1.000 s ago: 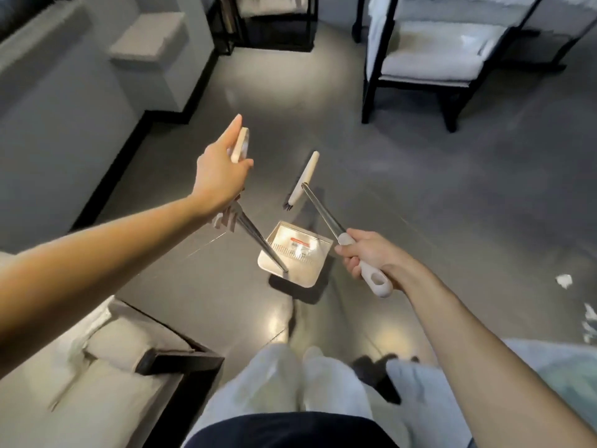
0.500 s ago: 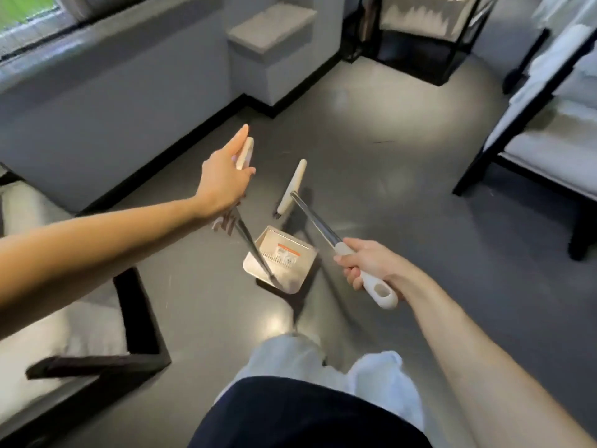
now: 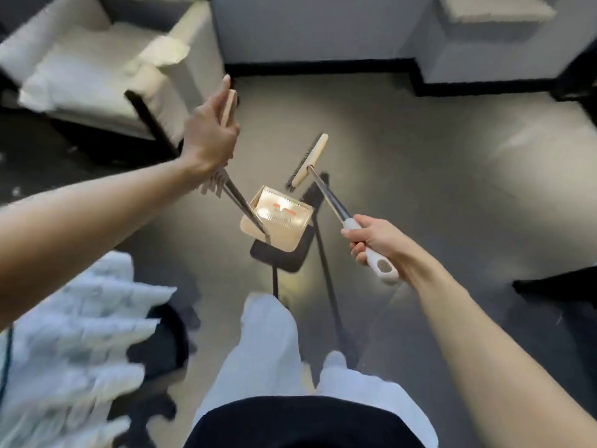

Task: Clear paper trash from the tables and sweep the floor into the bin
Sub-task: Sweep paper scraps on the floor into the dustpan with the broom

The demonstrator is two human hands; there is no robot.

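Note:
My left hand [image 3: 210, 137] grips the beige handle of a long-handled dustpan [image 3: 277, 221], which hangs just above the grey floor in the middle of the view. Its pan is cream, shiny inside, with a label and a comb edge. My right hand [image 3: 371, 240] is closed on the white grip of a broom [image 3: 308, 166] with a metal shaft. The broom's cream head and dark bristles hover just past the pan's far right corner. No paper trash is visible on the floor near the pan.
A white-cushioned, dark-framed armchair [image 3: 97, 69] stands at the upper left. A grey wall with a black skirting [image 3: 323, 67] runs across the top. A blurred pale plastic liner over a dark bin [image 3: 64, 344] is at the lower left. My legs [image 3: 268, 350] are at the bottom.
The view has swung to the left: the armchair now sits upper left and the lined bin has come into view lower left. Both hands keep the same hold on dustpan and broom.

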